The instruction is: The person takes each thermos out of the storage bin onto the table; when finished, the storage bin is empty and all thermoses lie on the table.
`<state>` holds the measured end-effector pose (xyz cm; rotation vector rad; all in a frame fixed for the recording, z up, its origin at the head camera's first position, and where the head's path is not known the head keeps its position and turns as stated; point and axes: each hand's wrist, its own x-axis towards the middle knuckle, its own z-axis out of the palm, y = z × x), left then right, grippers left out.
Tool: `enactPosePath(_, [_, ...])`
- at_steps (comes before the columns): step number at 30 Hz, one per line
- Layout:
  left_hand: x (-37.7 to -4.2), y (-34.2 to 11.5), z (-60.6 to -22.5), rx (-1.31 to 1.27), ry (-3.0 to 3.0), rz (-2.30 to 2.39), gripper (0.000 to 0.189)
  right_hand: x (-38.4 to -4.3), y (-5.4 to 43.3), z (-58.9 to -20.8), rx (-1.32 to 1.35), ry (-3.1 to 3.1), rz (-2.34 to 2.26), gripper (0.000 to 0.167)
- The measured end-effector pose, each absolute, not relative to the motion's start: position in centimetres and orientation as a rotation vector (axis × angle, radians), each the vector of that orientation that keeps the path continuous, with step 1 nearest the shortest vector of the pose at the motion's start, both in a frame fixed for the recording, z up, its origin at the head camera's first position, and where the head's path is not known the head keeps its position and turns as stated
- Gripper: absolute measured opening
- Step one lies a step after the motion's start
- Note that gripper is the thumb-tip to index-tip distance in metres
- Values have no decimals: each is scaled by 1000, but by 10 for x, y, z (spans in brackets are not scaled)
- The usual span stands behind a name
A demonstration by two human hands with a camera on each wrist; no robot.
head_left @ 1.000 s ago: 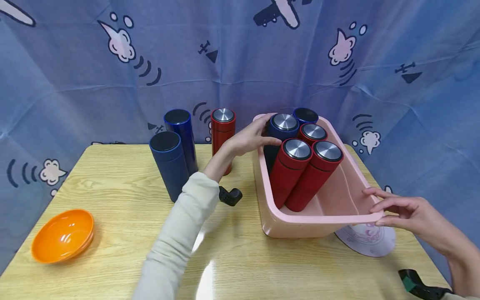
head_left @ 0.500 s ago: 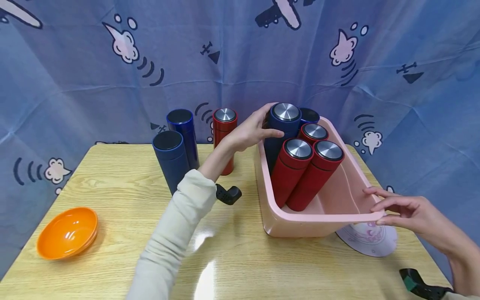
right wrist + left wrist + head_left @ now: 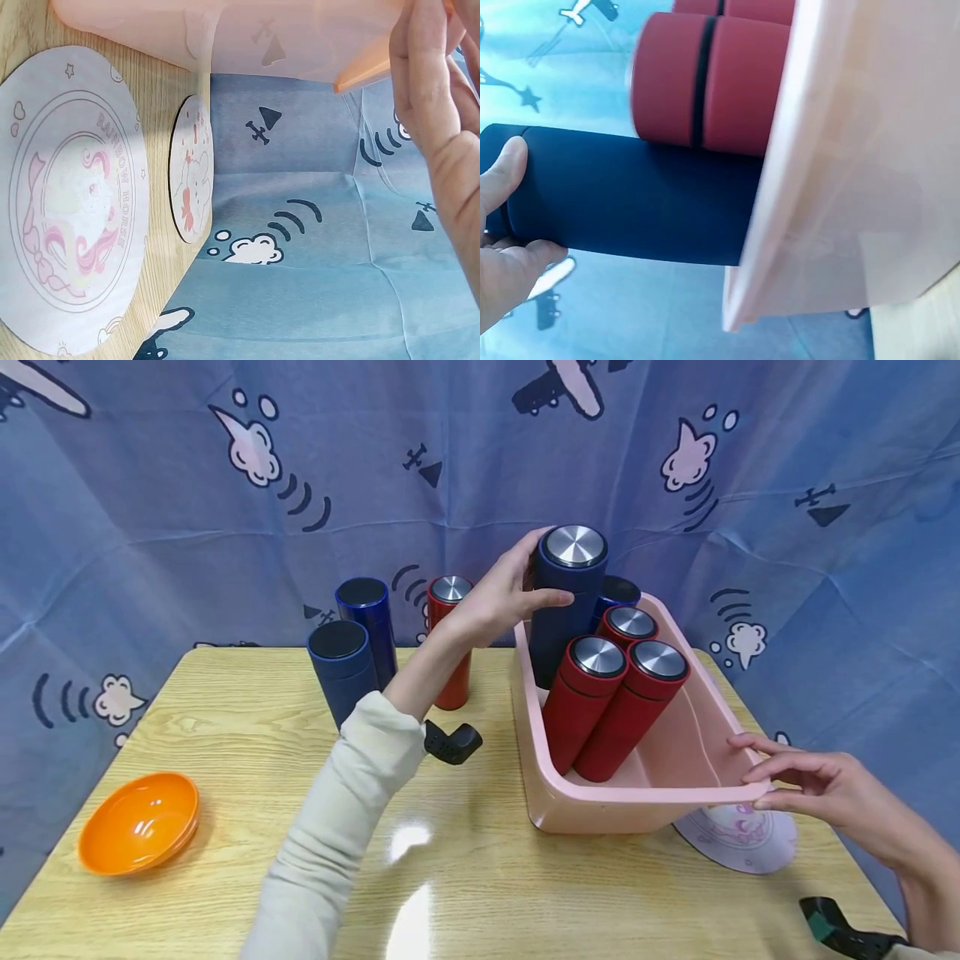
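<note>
My left hand (image 3: 504, 602) grips a dark blue thermos bottle (image 3: 564, 610) with a silver lid near its top. The bottle stands partly raised at the back left of a pink bin (image 3: 637, 796), its lower part still inside the rim. In the left wrist view, thumb and fingers hold the blue thermos (image 3: 637, 195) around its lid seam. My right hand (image 3: 821, 785) pinches the bin's front right corner. Within the bin are red thermos bottles (image 3: 626, 718) with silver lids and a shiny blue one (image 3: 618, 590) behind them.
Left of the bin stand a matte navy thermos (image 3: 343, 672), a glossy blue thermos (image 3: 375, 627) and a red thermos (image 3: 453, 681). An orange bowl (image 3: 138, 827) sits at front left. A round printed mat (image 3: 75, 202) and a smaller one (image 3: 193, 169) lie right of the bin.
My left hand has lifted the dark blue thermos upward from among the other bottles in the bin. The right hand has stayed at the bin's corner.
</note>
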<state>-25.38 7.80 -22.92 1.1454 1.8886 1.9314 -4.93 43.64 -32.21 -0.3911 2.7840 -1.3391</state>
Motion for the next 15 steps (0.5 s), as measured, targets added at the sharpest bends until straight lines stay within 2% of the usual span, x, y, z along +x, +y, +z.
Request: enactPosePath(15, [-242,66,-194,1178,1839,2029,70,-49,436,-321,-387,2788,-1335,26])
